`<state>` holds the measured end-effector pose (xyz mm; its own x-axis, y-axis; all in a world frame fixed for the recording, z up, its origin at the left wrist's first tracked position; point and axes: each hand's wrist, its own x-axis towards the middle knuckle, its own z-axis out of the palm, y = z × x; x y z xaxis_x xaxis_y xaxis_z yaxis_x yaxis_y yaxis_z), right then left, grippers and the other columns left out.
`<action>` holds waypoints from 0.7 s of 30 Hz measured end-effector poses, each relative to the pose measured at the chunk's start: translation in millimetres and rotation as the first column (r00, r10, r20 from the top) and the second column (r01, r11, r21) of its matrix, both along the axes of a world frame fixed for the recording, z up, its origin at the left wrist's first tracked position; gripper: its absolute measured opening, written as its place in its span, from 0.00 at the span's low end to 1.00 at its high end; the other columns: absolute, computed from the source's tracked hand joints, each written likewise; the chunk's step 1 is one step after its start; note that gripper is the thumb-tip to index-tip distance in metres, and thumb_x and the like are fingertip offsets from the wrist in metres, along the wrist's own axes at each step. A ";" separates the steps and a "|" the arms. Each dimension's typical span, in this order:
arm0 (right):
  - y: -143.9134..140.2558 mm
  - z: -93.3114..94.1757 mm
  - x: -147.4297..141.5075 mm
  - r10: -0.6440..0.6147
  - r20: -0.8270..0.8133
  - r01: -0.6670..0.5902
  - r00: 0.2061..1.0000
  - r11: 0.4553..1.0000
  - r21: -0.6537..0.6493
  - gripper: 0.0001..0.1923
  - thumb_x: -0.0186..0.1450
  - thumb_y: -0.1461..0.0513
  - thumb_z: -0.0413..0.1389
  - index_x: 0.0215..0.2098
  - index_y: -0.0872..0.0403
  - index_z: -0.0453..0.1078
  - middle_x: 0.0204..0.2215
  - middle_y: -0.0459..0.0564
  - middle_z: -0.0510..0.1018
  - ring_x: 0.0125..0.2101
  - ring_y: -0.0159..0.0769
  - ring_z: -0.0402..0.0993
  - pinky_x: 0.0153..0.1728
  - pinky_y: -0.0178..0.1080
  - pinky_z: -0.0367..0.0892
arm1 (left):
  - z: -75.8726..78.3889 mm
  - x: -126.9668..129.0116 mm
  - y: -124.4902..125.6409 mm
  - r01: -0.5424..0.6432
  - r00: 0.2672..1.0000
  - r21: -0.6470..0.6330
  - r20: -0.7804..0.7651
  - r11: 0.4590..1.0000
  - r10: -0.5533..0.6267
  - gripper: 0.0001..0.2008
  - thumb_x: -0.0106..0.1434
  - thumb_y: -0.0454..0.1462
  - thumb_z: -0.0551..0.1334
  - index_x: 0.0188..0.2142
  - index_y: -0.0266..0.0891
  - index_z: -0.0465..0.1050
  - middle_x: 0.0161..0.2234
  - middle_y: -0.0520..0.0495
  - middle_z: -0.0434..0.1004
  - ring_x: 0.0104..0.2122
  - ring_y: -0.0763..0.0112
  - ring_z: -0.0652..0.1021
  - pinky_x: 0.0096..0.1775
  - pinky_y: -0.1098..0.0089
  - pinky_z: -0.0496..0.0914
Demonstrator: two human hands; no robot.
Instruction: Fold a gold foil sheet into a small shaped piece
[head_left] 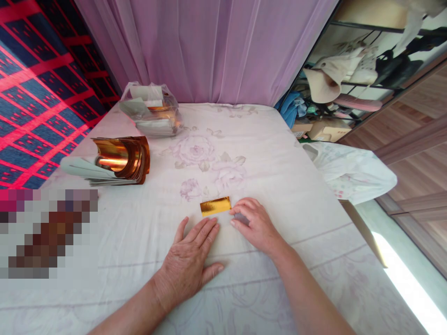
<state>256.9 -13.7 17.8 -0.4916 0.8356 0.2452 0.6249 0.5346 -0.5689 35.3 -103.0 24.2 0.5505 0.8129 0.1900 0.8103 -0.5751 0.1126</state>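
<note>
A small gold foil rectangle (pixel 215 206) lies flat on the white flower-printed cloth (pixel 244 153). My right hand (pixel 254 224) rests beside its right end, fingertips touching or nearly touching the foil's edge. My left hand (pixel 190 258) lies flat, palm down, just below the foil, fingers spread and pointing toward it, holding nothing. I cannot tell whether a grey shape under my right fingers is a separate piece or a shadow.
A curled stack of gold and grey sheets (pixel 115 160) sits at the left. A clear plastic bag of similar sheets (pixel 152 109) stands at the back. Purple curtain (pixel 209 46) behind; a white bag (pixel 349 170) and cluttered shelves (pixel 349 79) at right.
</note>
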 end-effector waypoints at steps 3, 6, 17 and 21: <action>3.3 0.5 4.4 0.050 -0.025 -0.051 0.998 0.998 -0.021 0.07 0.61 0.67 0.57 0.36 0.50 0.72 0.38 0.48 0.75 0.43 0.40 0.69 0.47 0.45 0.65 | 0.8 0.2 0.2 0.003 1.000 0.021 -0.005 1.000 -0.003 0.35 0.67 0.55 0.51 0.64 0.33 0.59 0.63 0.38 0.64 0.60 0.55 0.65 0.65 0.50 0.30; 3.9 1.1 5.4 0.074 -0.026 -0.075 0.997 0.997 -0.023 0.08 0.61 0.68 0.56 0.36 0.50 0.72 0.38 0.48 0.75 0.44 0.40 0.69 0.47 0.45 0.65 | 1.4 -0.6 0.1 0.005 1.000 0.021 -0.011 1.000 -0.005 0.34 0.68 0.55 0.51 0.64 0.33 0.59 0.62 0.39 0.65 0.60 0.56 0.66 0.65 0.51 0.28; -2.2 -0.5 -3.2 0.005 0.032 -0.006 0.999 0.999 0.034 0.10 0.57 0.70 0.56 0.36 0.51 0.71 0.39 0.49 0.74 0.45 0.41 0.67 0.46 0.45 0.62 | 5.9 10.0 8.9 -0.077 0.997 -0.044 0.020 0.996 0.078 0.32 0.65 0.59 0.52 0.61 0.46 0.65 0.56 0.42 0.70 0.53 0.56 0.70 0.63 0.45 0.41; -1.8 -2.6 -2.9 -0.003 0.043 0.000 0.999 0.998 0.055 0.10 0.57 0.70 0.56 0.35 0.50 0.71 0.39 0.49 0.74 0.45 0.41 0.67 0.46 0.44 0.62 | 8.0 15.2 10.8 -0.111 0.994 -0.036 0.011 0.993 0.111 0.30 0.65 0.58 0.53 0.59 0.46 0.67 0.55 0.42 0.71 0.52 0.57 0.71 0.63 0.46 0.42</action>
